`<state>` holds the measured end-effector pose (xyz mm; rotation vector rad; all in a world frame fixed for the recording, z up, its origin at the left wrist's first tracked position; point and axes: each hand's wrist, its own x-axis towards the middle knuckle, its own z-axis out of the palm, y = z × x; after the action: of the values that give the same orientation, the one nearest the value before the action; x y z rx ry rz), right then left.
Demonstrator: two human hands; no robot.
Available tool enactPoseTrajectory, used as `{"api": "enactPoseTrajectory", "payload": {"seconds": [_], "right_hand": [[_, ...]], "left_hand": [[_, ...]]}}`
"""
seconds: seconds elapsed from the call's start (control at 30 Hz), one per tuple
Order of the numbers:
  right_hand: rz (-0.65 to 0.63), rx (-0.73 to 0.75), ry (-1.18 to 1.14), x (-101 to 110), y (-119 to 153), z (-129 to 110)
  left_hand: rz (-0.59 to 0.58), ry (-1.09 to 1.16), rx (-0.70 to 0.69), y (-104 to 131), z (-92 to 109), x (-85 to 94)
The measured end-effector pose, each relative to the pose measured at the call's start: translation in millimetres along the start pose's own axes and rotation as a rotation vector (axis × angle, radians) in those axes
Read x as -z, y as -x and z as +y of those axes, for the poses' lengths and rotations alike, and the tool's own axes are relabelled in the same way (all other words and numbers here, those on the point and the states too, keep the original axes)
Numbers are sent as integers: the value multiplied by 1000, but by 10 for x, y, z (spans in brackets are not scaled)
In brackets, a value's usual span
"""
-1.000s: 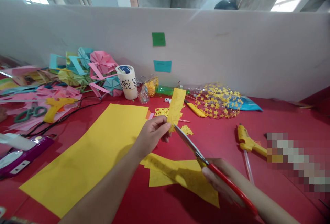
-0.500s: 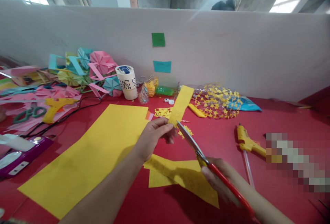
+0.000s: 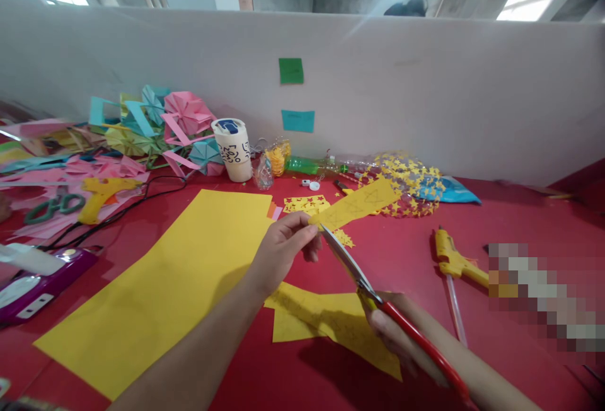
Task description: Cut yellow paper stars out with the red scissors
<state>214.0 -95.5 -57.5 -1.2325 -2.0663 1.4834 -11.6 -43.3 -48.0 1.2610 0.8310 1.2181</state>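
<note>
Your left hand (image 3: pixel 289 242) pinches one end of the star-marked yellow strip (image 3: pixel 363 205), presumably to steady it; the strip extends rightward from your fingers. Your right hand (image 3: pixel 396 334) grips the red-handled scissors (image 3: pixel 347 260), tips beside your left thumb, likely for close control. Small yellow stars (image 3: pixel 346 238) lie beyond the blades; yellow offcuts (image 3: pixel 297 328) lie between your hands.

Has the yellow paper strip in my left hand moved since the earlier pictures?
Yes. The yellow paper strip has swung right and downward at its free end, farther from the blue rectangular paper note on the white panel.
</note>
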Motion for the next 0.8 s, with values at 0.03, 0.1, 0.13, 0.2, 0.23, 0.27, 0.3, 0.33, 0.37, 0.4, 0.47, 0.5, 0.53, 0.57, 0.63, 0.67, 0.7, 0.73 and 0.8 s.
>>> {"api": "enactPoseTrajectory", "payload": {"seconds": [0.03,0.1,0.13,0.2,0.23,0.27,0.3,0.33,0.37,0.4,0.47,0.5,0.53,0.57,0.63,0.67,0.7,0.73,0.8], "right_hand": [[-4,-1,-2,4,1,3],[-6,-16,1,9,5,8],[-4,-28,5,11,6,9],[1,-52,9,12,7,8],[-1,-69,2,12,7,7],[-3,-87,-7,13,6,6],[-7,-105,-17,13,5,5],[-11,-120,-25,15,5,4],[-16,-133,-30,16,5,3],[-21,-138,-33,18,7,1],[-26,-135,-36,22,11,-4],[-28,-131,-37,22,13,-7],[-28,-125,-36,21,15,-7],[-27,-120,-33,18,17,-6],[-17,-115,-32,10,17,5],[-11,-117,-38,5,16,13],[-7,-122,-53,0,14,21],[-8,-125,-71,-3,12,29],[-10,-131,-90,-3,10,37]], "left_hand": [[2,-10,-3,1,0,-4],[7,-34,-4,2,-1,-9],[9,-44,-3,2,-1,-10],[10,-55,1,1,-1,-9],[9,-58,3,1,1,-7],[6,-59,4,0,2,-4],[5,-60,5,-1,5,-1],[3,-60,6,-2,8,3],[1,-61,9,-4,11,7],[-1,-62,13,-5,14,10],[-5,-57,22,-7,19,15],[-7,-54,26,-7,20,16],[-9,-50,29,-6,20,15],[-9,-46,31,-5,19,13],[-2,-42,29,0,14,6],[3,-40,27,1,10,2],[6,-36,27,3,7,-2],[7,-30,29,3,5,-5],[7,-16,40,0,6,-7]]}}
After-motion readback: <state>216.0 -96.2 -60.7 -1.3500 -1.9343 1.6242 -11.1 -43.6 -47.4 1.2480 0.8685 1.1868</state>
